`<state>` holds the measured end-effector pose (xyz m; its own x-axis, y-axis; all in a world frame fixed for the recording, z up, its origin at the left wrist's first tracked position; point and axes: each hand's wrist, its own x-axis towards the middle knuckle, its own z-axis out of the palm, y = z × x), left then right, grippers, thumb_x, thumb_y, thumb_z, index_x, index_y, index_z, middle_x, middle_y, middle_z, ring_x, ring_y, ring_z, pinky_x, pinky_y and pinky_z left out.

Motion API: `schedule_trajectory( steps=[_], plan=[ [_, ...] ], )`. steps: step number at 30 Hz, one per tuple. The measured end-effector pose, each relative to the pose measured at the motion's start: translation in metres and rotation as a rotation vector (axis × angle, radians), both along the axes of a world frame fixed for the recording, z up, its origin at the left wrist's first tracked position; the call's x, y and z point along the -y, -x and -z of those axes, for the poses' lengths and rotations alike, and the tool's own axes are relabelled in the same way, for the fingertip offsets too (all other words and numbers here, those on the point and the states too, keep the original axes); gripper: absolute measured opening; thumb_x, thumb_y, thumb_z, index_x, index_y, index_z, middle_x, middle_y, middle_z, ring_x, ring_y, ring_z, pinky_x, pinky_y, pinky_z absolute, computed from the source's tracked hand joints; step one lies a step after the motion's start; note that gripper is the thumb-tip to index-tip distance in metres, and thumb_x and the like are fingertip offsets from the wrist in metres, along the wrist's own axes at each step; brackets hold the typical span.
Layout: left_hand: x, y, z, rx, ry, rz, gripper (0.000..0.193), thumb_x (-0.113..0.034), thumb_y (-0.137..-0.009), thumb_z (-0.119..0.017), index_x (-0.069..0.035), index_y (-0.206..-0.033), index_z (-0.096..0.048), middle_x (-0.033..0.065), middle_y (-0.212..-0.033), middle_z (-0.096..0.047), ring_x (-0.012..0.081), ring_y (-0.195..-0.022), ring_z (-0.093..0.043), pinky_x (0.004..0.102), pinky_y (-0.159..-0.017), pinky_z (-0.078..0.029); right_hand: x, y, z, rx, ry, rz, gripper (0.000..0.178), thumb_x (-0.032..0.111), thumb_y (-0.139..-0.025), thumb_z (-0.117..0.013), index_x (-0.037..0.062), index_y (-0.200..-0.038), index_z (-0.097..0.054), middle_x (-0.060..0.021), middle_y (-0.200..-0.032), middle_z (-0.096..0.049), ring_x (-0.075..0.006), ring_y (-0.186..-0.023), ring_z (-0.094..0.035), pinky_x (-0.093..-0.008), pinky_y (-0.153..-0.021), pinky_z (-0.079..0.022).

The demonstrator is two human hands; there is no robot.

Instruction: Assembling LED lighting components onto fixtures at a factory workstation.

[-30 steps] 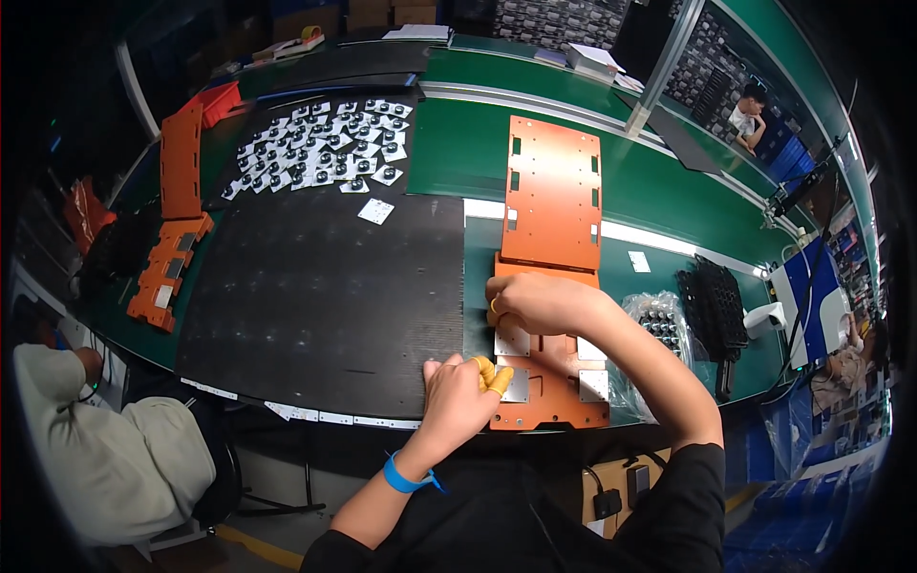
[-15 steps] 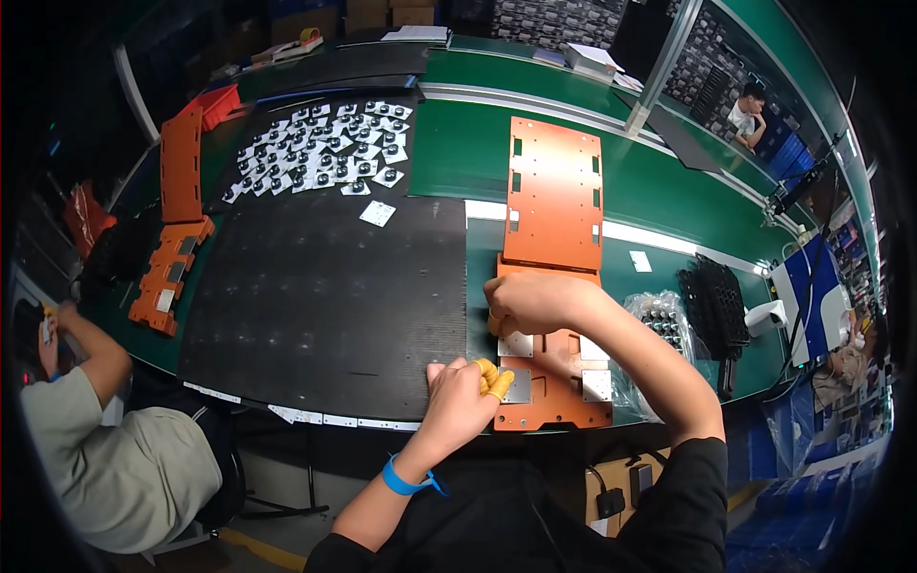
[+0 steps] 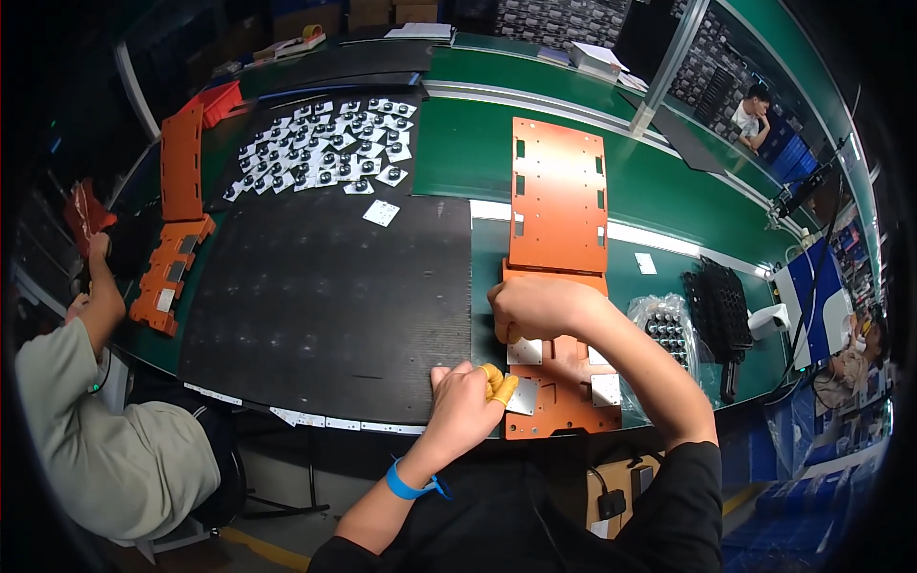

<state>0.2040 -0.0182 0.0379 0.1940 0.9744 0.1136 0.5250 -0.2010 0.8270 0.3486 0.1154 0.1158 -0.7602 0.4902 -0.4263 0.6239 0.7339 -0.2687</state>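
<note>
An orange fixture (image 3: 564, 411) lies in front of me, its flat orange lid (image 3: 560, 196) raised at the far end. White square plates sit in its pockets. My left hand (image 3: 465, 406), with yellow finger cots and a blue wrist strap, has curled fingers at the left edge of the near-left plate (image 3: 522, 397). Whether it pinches anything is hidden. Over the far-left part of the fixture is my right hand (image 3: 543, 306), its fingers bent downward and closed; what they hold, if anything, is hidden. Another plate (image 3: 525, 353) shows just below it, and one more (image 3: 606, 390) lies at near right.
A black mat (image 3: 325, 296) holds many white boards with black lenses (image 3: 325, 153) and one loose board (image 3: 380, 213). Right of the fixture lie a clear bag of lens parts (image 3: 669, 329) and black trays (image 3: 716, 306). A co-worker (image 3: 143, 468) sits left, beside another orange fixture (image 3: 167, 277).
My view has shifted slightly; both my hands keep nearly the same places at the fixture. The co-worker at left has moved a hand up to a red bag.
</note>
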Motion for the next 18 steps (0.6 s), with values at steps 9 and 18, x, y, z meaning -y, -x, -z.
schedule_trajectory(
  steps=[9,18],
  plan=[
    [0.003,-0.006,0.007,-0.123,-0.129,-0.049,0.031,-0.030,-0.088,-0.067,-0.005,-0.070,-0.064,0.0098,-0.065,-0.058,0.0267,-0.069,-0.053,0.0382,-0.076,-0.031,0.016,0.000,-0.007,0.064,-0.075,-0.055,0.016,0.017,-0.072,-0.074,0.0101,-0.086,-0.076,-0.0094,-0.097,-0.062,-0.0307,-0.093,-0.064,-0.0423,-0.078,-0.052],
    [0.002,-0.005,0.009,-0.119,-0.134,-0.033,0.030,-0.030,-0.088,-0.066,-0.005,-0.072,-0.066,0.0106,-0.065,-0.059,0.0274,-0.069,-0.053,0.0382,-0.077,-0.031,0.015,0.000,-0.012,0.000,-0.034,-0.061,0.006,0.013,-0.071,-0.070,0.0079,-0.073,-0.073,-0.0115,-0.089,-0.058,-0.0314,-0.077,-0.064,-0.0420,-0.070,-0.052]
  ],
)
